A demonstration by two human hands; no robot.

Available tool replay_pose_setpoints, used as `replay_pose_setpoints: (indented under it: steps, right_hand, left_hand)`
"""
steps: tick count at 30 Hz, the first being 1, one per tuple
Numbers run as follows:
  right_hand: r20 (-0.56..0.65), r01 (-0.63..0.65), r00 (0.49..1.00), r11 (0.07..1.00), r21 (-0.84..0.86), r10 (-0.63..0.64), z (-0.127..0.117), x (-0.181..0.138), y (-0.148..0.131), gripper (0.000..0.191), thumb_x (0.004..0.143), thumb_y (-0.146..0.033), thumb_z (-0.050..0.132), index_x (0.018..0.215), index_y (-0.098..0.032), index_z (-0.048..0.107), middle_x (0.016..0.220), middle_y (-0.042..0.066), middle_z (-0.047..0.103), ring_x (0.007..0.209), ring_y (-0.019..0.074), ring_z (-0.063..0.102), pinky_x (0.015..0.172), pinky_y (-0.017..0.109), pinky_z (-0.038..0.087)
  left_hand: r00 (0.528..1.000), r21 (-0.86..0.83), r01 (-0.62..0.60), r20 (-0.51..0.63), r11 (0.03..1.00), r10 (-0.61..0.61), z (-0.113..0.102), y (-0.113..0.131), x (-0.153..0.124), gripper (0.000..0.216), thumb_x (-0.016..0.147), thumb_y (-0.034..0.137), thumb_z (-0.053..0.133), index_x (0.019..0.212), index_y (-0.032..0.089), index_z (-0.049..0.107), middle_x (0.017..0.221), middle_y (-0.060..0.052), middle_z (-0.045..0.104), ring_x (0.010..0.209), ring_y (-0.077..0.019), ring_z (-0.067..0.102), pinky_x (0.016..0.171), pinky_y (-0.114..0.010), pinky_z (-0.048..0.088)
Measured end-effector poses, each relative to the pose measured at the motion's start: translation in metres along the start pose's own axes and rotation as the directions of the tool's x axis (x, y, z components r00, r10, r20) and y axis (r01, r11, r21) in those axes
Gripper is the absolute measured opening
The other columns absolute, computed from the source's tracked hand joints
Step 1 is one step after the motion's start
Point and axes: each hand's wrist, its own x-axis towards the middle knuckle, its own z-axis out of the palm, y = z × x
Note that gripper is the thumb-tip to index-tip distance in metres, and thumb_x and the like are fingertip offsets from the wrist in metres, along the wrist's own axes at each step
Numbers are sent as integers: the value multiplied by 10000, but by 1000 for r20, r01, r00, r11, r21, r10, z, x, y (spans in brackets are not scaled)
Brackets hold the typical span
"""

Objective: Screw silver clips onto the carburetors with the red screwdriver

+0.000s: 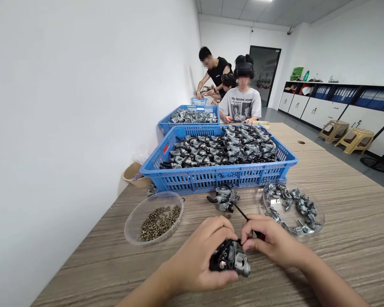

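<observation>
Head view: the left hand [200,256] grips a carburetor [231,255], fingers over its far side and thumb along its near edge. The right hand [269,241] is closed around a screwdriver [240,210], its fingertips right at the carburetor's right edge. The dark shaft points forward, away from that body and toward a second carburetor [224,197] lying ahead of the hands; whether its tip touches anything I cannot tell. Nor is it clear whether the held piece rests on the tabletop [348,204] or hangs just above it.

It looks like cast metal, so it should feel dense for its size, stiff, and in no danger from a firm squeeze. Its bare metal end, with a round opening, is probably the smooth, slippery part; the dark, knobbly side should give fingers more to catch on. The best hold is around the thick middle, as the left hand has it (small fittings at the edges look easier to bend or snag).

Ahead and left of the left hand, a bowl [132,233] holds brassy screws [160,224], tiny and likely fiddly, best pinched singly. Ahead and right of the right hand, a clear dish holds metal fittings [307,209].
</observation>
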Motion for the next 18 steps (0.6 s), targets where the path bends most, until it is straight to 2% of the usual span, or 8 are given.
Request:
replay_pose_setpoints:
  steps: [2,5,8,14,18]
  right_hand:
    - [20,8,1000,1000,12,-8,-1,-1,0,239,1051,-420,775,938,-211,797,868,-12,665,824,143,640,766,266,463]
    - [57,11,998,1000,25,-13,-4,-2,-2,237,1051,-431,773,958,-216,813,873,-8,686,831,144,667,764,261,485]
    - [77,8,997,1000,26,-10,-8,-4,-3,160,1047,-363,786,981,-219,811,898,-7,702,856,143,684,791,256,506]
    - [79,52,996,999,-3,-52,-11,-4,-4,89,1060,-277,764,999,-217,789,929,-4,723,897,141,678,826,255,503]
    - [82,91,993,995,-45,-87,-11,-7,-8,80,1081,-255,729,1032,-215,779,944,0,687,883,134,659,802,252,492]
  left_hand:
    - [998,10,-68,-4,998,68,5,2,0,598,1007,775,635,1237,223,650,1160,-98,718,1012,-255,714,916,-379,570]
    - [993,11,-114,-31,993,114,15,3,-1,405,1000,543,788,1193,215,649,1102,-83,752,967,-235,727,877,-352,571]
    - [990,-38,-129,-69,991,126,20,2,-1,305,998,398,823,1159,203,652,1053,-76,770,979,-229,738,907,-341,600]
    - [981,-29,-167,-99,985,164,19,-1,1,328,1009,393,837,1187,178,664,1062,-86,804,1004,-227,773,1066,-385,627]
    - [981,-44,-166,-106,985,161,22,-4,-2,337,990,381,859,1176,187,655,1036,-73,817,1027,-237,788,1070,-396,641]
